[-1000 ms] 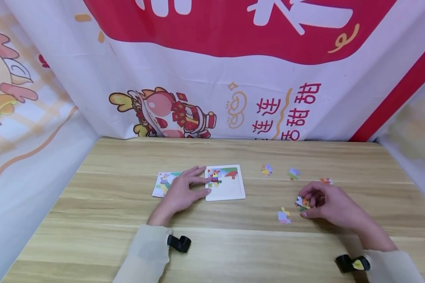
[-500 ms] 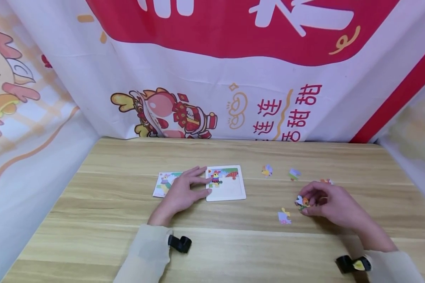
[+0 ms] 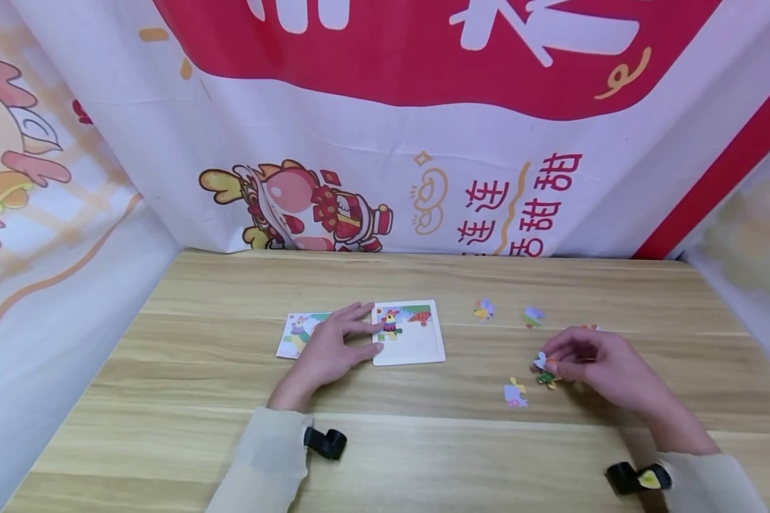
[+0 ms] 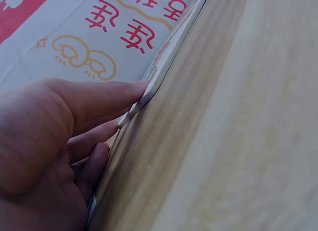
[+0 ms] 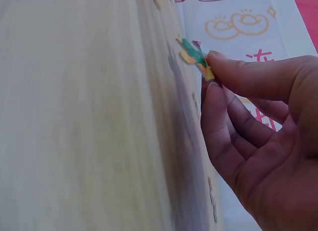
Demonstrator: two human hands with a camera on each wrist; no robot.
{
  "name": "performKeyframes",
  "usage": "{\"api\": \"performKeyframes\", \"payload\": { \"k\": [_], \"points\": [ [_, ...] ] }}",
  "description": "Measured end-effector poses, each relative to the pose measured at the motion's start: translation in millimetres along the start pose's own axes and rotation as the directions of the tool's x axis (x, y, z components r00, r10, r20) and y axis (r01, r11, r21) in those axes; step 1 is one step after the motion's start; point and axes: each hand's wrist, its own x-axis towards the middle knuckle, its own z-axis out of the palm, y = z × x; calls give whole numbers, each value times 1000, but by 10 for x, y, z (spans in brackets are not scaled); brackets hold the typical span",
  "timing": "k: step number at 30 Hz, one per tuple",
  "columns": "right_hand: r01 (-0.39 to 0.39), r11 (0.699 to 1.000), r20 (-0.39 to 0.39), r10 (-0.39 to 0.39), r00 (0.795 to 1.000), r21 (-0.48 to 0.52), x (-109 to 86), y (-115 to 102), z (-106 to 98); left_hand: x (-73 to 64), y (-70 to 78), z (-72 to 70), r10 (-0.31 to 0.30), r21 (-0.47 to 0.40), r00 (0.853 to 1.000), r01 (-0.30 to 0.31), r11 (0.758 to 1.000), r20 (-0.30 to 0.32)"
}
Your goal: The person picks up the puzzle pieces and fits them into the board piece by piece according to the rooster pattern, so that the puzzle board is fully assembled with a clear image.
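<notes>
My right hand [image 3: 593, 362] pinches a jigsaw piece [image 3: 544, 377] between thumb and fingertips at the right of the table. Green, yellow and orange show on this piece [image 5: 196, 57] in the right wrist view, where it is held tilted above the wood. My left hand [image 3: 335, 343] rests with extended fingers at the left edge of a white puzzle tray [image 3: 417, 350]. Several joined pieces with a rooster picture [image 3: 391, 322] fill the tray's upper left. A red-brown piece [image 3: 420, 315] lies at its upper right. In the left wrist view, the thumb [image 4: 107, 98] touches the tray's rim.
Left of the tray, a picture card [image 3: 290, 342] lies partly under my left hand. Loose pieces lie on the table: a lilac and yellow one [image 3: 515, 392], a yellow one [image 3: 484, 308], a lilac and green one [image 3: 533, 315], and a red one [image 3: 592, 328] partly behind my right hand.
The piece in my right hand has been turned and tilted, and the fingers now cover its middle. My left hand and the tray stay in place.
</notes>
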Motion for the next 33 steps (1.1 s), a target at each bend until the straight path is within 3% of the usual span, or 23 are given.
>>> {"api": "performKeyframes", "payload": {
  "k": [6, 14, 24, 33],
  "points": [
    [-10, 997, 39, 7, 999, 79, 62, -124, 66, -7, 0, 9, -6, -6, 1000, 6, 1000, -1],
    [45, 988, 47, -52, 998, 146, 242, -436, 237, -11, 0, 7, -5, -4, 1000, 5, 1000, -9],
    [111, 972, 25, -119, 993, 209, 517, -853, 581, -20, 7, 1, -2, -2, 1000, 2, 1000, -16],
    [81, 957, 3, -85, 996, 279, 779, -1165, 931, -11, -3, 11, -1, 3, 1000, 1, 1000, -17]
  ]
}}
